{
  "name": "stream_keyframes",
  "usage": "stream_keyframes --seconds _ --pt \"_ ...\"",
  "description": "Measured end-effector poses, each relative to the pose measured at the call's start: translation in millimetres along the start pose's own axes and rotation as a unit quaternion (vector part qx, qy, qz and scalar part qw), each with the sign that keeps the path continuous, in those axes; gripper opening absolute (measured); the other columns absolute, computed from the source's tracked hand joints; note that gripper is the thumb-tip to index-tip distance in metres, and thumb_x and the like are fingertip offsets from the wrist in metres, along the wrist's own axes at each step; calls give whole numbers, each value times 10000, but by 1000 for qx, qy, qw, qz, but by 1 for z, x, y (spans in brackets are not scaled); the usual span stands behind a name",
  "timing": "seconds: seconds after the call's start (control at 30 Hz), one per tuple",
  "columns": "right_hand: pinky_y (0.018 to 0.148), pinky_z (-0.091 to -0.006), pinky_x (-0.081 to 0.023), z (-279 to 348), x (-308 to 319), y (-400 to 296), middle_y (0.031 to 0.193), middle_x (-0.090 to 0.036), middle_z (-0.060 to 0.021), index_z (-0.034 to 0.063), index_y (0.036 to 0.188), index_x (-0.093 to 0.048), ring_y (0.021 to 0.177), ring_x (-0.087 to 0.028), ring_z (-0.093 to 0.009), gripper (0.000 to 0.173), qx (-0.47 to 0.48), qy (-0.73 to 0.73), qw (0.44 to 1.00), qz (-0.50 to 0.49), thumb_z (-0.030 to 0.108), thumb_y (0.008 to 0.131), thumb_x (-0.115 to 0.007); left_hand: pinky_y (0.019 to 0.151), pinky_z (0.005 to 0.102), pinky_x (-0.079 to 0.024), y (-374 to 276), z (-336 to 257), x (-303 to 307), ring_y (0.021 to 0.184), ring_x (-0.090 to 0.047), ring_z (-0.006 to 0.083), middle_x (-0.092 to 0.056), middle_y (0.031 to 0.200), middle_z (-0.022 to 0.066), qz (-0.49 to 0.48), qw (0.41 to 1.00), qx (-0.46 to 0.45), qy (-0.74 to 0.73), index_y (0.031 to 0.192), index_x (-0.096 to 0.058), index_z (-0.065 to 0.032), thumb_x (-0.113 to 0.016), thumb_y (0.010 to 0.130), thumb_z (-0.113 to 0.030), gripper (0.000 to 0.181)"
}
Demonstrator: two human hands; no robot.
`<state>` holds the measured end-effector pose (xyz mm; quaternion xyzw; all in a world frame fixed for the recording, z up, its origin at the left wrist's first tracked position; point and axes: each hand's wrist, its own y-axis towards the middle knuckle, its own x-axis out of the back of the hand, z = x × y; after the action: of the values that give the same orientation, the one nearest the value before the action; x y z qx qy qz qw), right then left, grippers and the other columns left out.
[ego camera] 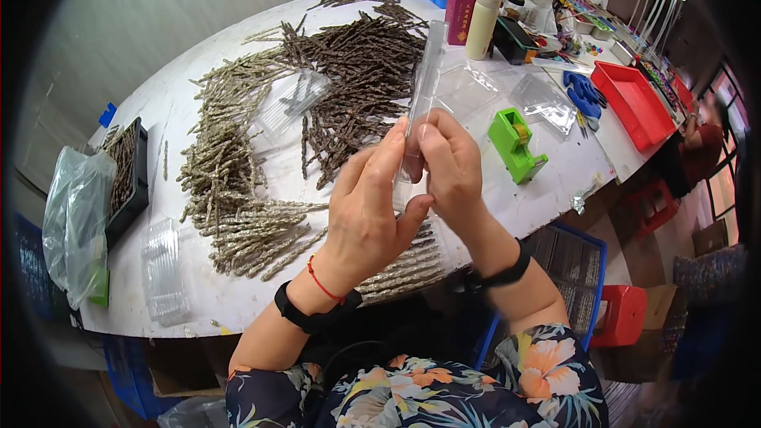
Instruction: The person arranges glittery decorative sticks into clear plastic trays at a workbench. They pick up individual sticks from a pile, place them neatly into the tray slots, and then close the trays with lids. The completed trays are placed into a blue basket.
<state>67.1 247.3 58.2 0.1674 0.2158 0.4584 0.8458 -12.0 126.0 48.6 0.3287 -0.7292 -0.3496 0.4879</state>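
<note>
Both my hands hold a clear plastic tray (429, 71), tilted up on edge in front of me. My left hand (368, 214) presses its fingers flat along the near end, while my right hand (449, 166) grips it with curled fingers. Beyond it lies a heap of dark brown braided strands (362, 65). Pale gold braided strands (223, 131) are piled to the left. Below my hands, partly hidden, a row of strands (410, 267) lies side by side at the table's near edge. Clear ribbed trays (294, 104) rest between the piles.
To the right stand a green tape dispenser (516, 145), a cream bottle (484, 24) and a red tray (633, 104). Blue-handled scissors (582, 95) lie nearby. A black bin of strands (134, 181), a plastic bag (77, 220) and stacked clear trays (164, 273) are at left. Other people sit farther off.
</note>
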Motion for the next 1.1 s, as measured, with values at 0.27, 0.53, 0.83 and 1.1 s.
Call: stream_keyframes --seconds 0.27,0.53,0.83,1.1 --pt "634 -303 -481 4 6 9 770 -597 -45 27 911 -568 702 -563 -114 210 -55 -118 991 36 185 1046 -538 1202 475 -330 -17 7 -1 1449 -404 427 -411 1533 295 58 983 80 -157 1516 -297 66 -771 847 -105 838" --pt "675 -378 -475 5 2 3 772 -547 -131 9 882 -527 732 -573 -217 168 2 -172 962 211 138 957 -605 1036 416 -532 -25 23 6 1254 -611 292 -540 1450 204 -55 753 398 -520 1474 -415 36 -439 1107 -313 507" --pt "600 -438 -474 13 95 90 734 -600 -187 34 852 -576 652 -603 -331 215 133 -529 838 18 216 965 -564 1041 501 -537 -50 73 92 1282 -586 391 -546 1401 259 -266 744 476 -385 1381 -429 15 -404 989 -4 393" --pt "640 -439 -489 -29 121 89 814 -680 -176 32 930 -692 728 -656 -360 269 92 -661 744 45 281 977 -600 1055 530 -535 -60 39 106 1361 -513 415 -479 1463 295 -239 670 506 -487 1446 -386 -20 -410 944 36 506"
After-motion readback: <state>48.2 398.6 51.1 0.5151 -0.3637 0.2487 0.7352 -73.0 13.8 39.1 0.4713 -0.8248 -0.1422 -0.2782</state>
